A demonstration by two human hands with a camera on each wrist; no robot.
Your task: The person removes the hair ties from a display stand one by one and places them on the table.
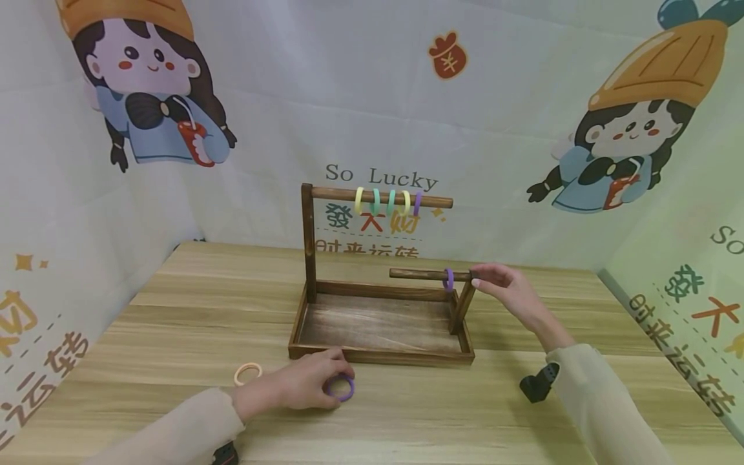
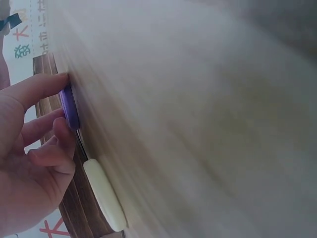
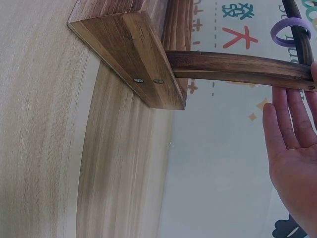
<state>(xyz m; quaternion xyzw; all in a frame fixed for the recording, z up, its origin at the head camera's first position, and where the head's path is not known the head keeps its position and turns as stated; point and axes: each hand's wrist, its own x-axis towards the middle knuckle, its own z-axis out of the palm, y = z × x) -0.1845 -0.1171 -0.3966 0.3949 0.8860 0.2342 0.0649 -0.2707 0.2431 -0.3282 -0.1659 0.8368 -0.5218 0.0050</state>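
Just now my left hand (image 1: 302, 382) pinches a purple ring (image 1: 351, 388) between thumb and fingertips; it lies flat on the desk (image 1: 186, 310), in front of the tray (image 1: 401, 357) of a wooden rack (image 1: 310, 248), left of the middle of the tray's front edge. How firmly I press, I cannot tell. My right hand (image 1: 514, 294) grips the top of the short post (image 1: 463, 309), where the lower bar (image 1: 414, 274) meets it — a steadying hold, I judge. Towards the desk's left edge, a pale orange ring (image 1: 248, 365) lies flat beside my left wrist. Near the desk's far edge, the upper bar (image 1: 332, 193) carries five rings: yellow, green, green, yellow, purple. Another purple ring hangs on the lower bar, close to the post.

So the step in hand looks like picking this ring up, the lift not yet done. The next move, I'd say, calls for a firm pinch on its rim, a rise clear of the tray's front wall, and a turn upright so the hole faces a bar's free end — the lower one points to the desk's left edge, the upper one to its right.
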